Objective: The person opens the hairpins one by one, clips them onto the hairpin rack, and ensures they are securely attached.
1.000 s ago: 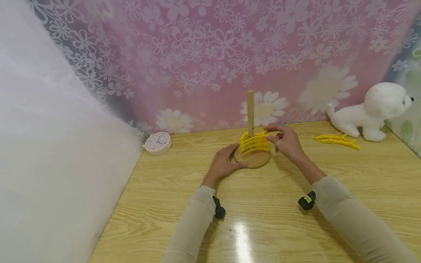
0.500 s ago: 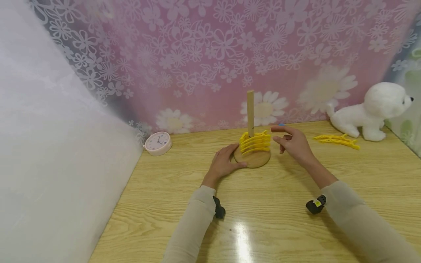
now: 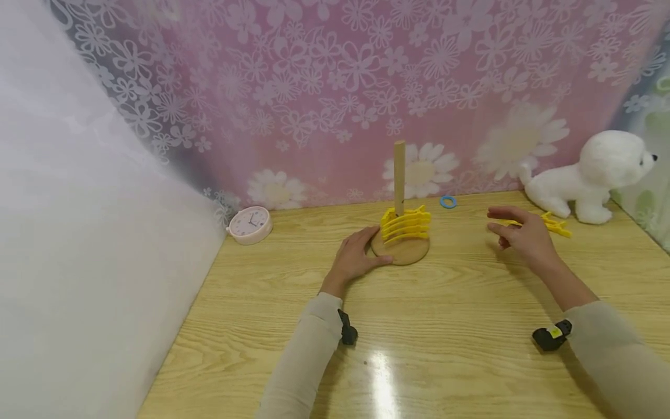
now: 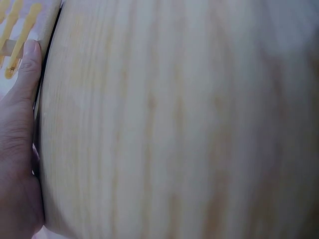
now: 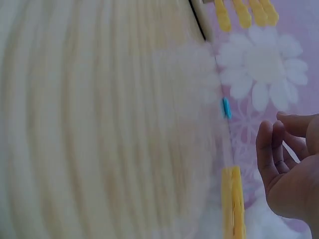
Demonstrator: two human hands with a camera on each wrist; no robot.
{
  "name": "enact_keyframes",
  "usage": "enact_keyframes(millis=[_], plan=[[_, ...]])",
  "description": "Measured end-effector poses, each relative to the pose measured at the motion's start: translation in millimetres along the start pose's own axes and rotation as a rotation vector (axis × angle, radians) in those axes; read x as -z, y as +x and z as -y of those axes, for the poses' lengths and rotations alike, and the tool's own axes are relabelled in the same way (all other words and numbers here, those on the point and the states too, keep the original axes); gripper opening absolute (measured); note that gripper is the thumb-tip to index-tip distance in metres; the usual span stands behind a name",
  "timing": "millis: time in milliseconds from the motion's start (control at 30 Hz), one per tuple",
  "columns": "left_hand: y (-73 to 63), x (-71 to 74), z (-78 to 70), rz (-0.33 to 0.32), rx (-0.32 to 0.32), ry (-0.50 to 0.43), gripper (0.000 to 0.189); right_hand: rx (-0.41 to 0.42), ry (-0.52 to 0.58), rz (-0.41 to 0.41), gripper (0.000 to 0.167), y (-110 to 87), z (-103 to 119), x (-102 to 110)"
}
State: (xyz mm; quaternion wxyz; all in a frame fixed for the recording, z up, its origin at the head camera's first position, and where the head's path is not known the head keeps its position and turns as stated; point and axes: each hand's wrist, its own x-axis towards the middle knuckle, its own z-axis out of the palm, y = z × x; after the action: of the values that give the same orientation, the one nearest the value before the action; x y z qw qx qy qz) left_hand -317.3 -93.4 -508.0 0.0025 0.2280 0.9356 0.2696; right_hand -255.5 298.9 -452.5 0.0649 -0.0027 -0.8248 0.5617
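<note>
A round wooden stand [image 3: 410,252] with an upright square post [image 3: 399,174] sits on the table. Several curved yellow plastic pieces [image 3: 405,226] are stacked around the foot of the post. My left hand [image 3: 353,257] holds the rim of the stand's base from the left, thumb along the front edge and fingers at the back left. Off to the right, my right hand [image 3: 526,240] hovers with thumb and forefinger apart and nothing between them. It partly covers loose yellow pieces [image 3: 559,227], which also appear as upright yellow strips [image 5: 233,199] in the right wrist view.
A small blue ring [image 3: 450,207] lies by the wall behind the stand. At the far left stands a pink clock [image 3: 251,226]; a white plush dog [image 3: 599,177] is at the back right. A pink flowered wall covering [image 3: 335,116] borders the table's back.
My right hand has let go of the stacked yellow pieces and moved right to the loose ones, uncovering the blue ring. My left hand has stayed on the stand.
</note>
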Motion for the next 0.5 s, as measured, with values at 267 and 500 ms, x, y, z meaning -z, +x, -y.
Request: enact_keyframes(millis=[267, 500], plan=[[0.7, -0.3, -0.9, 0.007, -0.004, 0.003, 0.097, -0.042, 0.024, -0.019, 0.029, -7.2, -24.6, 38.2], [0.4, 0.6, 0.2, 0.002, -0.009, 0.002, 0.096, -0.111, -0.047, -0.047, 0.035, -8.2, -45.6, 68.2]])
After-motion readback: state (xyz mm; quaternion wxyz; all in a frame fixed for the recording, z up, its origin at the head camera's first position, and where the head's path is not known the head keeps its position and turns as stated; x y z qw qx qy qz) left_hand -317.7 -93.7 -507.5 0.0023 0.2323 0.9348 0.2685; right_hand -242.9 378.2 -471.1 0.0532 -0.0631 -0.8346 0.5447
